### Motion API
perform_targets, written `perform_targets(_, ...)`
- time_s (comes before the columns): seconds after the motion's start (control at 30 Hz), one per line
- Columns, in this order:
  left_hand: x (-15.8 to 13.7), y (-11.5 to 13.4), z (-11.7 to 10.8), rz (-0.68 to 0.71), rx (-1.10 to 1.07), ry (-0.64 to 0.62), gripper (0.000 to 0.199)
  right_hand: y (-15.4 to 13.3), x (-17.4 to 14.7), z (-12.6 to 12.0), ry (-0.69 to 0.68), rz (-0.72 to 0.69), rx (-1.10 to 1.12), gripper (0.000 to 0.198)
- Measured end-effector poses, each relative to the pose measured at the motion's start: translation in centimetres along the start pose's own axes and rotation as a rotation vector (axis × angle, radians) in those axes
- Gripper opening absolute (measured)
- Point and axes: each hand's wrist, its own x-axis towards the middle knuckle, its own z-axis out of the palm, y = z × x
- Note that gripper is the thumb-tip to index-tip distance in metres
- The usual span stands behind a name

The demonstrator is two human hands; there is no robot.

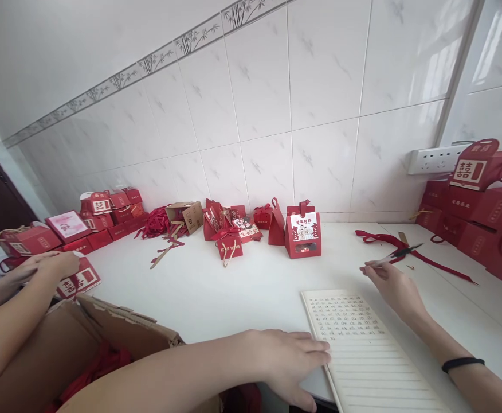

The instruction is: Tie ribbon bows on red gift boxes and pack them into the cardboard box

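Note:
A lined notebook (375, 367) lies on the white table, its upper lines filled with handwriting and its lower ones blank. My left hand (291, 361) rests flat with fingers stretched, the fingertips touching the notebook's left edge. To the right of the page, my right hand (391, 284) pinches a pen (401, 253) between thumb and fingers. The pen is held off the paper, its dark end pointing to the upper right. Behind it a red ribbon (444, 267) lies loosely on the table.
Another person's hands (51, 269) work at a red box (81, 278) on the left. An open cardboard carton (130, 321) with red material inside stands at front left. Red gift boxes (303, 241) line the wall, with more stacked boxes (470, 212) at right.

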Motion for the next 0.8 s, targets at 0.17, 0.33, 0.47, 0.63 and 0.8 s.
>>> perform_targets(0.17,0.1,0.1,0.0,-0.014,0.007,-0.004,0.076,1.6,0.4,0.2,-0.047,-0.158,-0.331,0.035)
perform_targets(0.33,0.0,0.3,-0.1,-0.024,0.024,-0.021,0.076,2.1,0.5,0.6,0.003,-0.245,-0.391,0.040)
perform_targets(0.47,-0.1,0.3,-0.2,-0.031,0.021,-0.021,0.076,2.0,0.3,0.6,-0.044,-0.260,-0.409,0.038)
perform_targets(0.63,-0.1,0.5,-0.3,-0.004,-0.003,-0.004,0.073,2.3,0.4,0.6,-0.051,-0.255,-0.411,0.041)
perform_targets(0.8,-0.3,0.1,-0.3,-0.026,-0.036,-0.056,0.062,2.5,0.4,0.5,-0.058,-0.240,-0.368,0.043)
